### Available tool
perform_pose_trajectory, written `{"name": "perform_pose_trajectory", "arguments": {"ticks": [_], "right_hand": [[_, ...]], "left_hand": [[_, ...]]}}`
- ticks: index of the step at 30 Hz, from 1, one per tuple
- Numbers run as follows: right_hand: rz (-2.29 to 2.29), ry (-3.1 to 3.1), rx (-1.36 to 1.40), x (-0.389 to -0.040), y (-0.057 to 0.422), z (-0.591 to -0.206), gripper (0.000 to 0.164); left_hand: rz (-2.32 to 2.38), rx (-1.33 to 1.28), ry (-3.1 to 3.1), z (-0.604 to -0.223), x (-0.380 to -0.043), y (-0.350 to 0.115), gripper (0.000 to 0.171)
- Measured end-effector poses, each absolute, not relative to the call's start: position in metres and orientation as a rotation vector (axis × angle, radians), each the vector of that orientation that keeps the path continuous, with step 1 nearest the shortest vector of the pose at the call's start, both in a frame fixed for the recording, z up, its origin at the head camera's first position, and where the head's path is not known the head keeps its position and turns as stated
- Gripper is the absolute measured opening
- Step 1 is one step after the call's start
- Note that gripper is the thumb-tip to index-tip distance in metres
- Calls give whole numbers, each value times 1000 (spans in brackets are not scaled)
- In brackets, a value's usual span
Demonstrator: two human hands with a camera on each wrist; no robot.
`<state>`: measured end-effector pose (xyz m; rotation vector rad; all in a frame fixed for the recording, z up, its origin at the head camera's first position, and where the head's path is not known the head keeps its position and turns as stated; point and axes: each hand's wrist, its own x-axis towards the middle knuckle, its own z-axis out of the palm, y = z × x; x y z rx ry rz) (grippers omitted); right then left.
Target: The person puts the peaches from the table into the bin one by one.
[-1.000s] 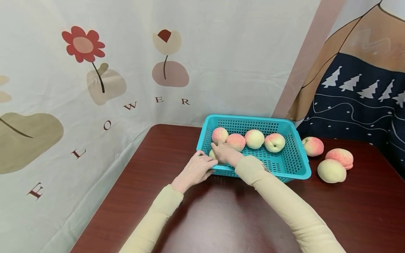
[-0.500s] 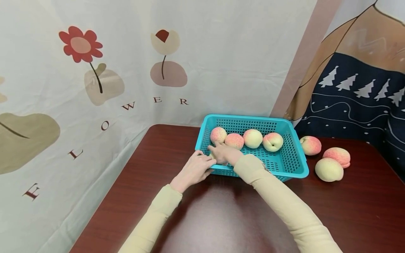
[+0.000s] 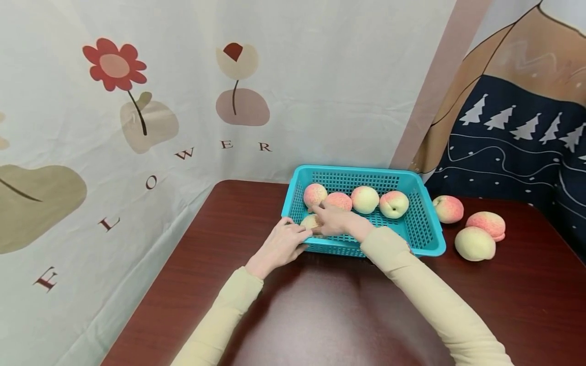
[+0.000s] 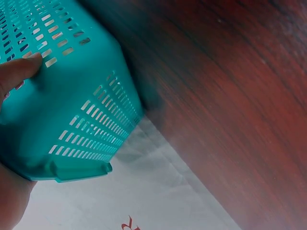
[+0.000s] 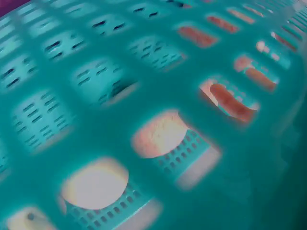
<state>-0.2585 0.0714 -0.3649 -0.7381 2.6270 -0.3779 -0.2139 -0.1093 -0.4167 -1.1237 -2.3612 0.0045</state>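
A turquoise mesh basket [image 3: 434, 223] holds several peaches, most in a row along its back. My left hand [image 3: 281, 243] grips its near left corner; in the left wrist view the thumb [image 4: 21, 72] presses the outer wall [image 4: 62, 110]. Inside that corner lies a pale peach [image 3: 310, 222]. My right hand [image 3: 339, 221] reaches over the near rim beside this peach, fingers stretched and apart, just in front of a pink peach [image 3: 339, 201]. Through the basket's holes, the right wrist view shows a pale peach [image 5: 96, 184] and part of a finger [image 5: 232, 103].
Outside the basket's right end lie three peaches: a pink one [image 3: 448, 209], a redder one [image 3: 486, 225] and a pale yellow one [image 3: 475, 244]. The brown table [image 3: 302, 315] meets a printed cloth [image 3: 329, 101] behind and on the left.
My right hand has drawn back to the right from the peach in the near left corner, uncovering more of it. The left hand keeps its grip on the basket.
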Motion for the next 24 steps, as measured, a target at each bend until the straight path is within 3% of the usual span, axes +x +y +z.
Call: {"name": "perform_pose_trajectory", "arguments": {"ticks": [11,24], "right_hand": [[-410,2843,-911,-233,114,-344,55],[-360,3044,-749,-216,195,-324,61]], "left_hand": [[4,-1123,-2379,-417,-214,-108,28],[3,-1121,-2375,-416,-213,-109,28]]}}
